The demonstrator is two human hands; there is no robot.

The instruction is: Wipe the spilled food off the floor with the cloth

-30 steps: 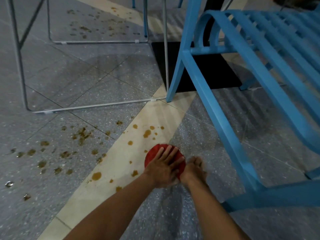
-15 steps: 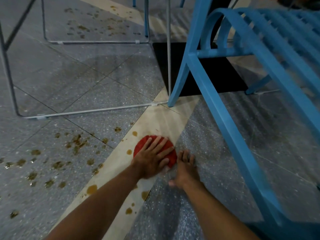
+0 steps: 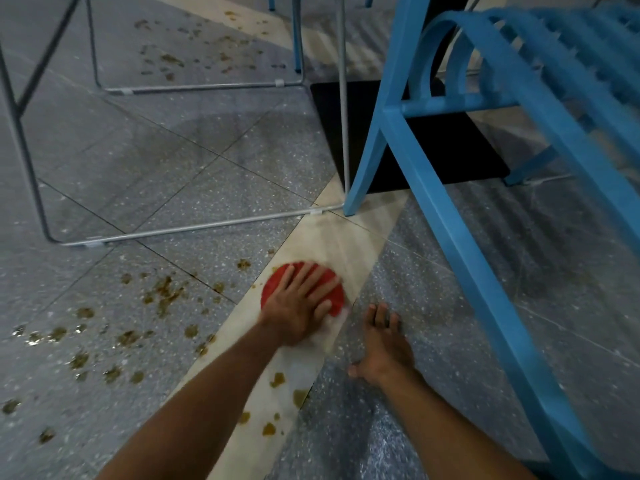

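A red round cloth (image 3: 335, 295) lies on the beige floor stripe (image 3: 332, 244). My left hand (image 3: 298, 306) presses flat on it with the fingers spread. To its right, my right hand (image 3: 382, 344) rests flat on the grey speckled floor, apart from the cloth. Brown food spots (image 3: 162, 292) are scattered over the grey tiles left of the cloth. More brown spots (image 3: 277, 379) lie on the stripe below my left forearm. The stripe just beyond the cloth looks smeared and wet.
A blue slatted chair (image 3: 485, 168) stands at the right, its front leg close to my right hand. A thin metal frame (image 3: 194, 228) runs along the floor behind the cloth. A black mat (image 3: 408, 147) lies beyond. More brown spill (image 3: 194, 53) is at the far back.
My left hand slid the cloth forward along the stripe over the brown spots there. My right hand left the cloth's edge and now lies flat on the floor to the right.
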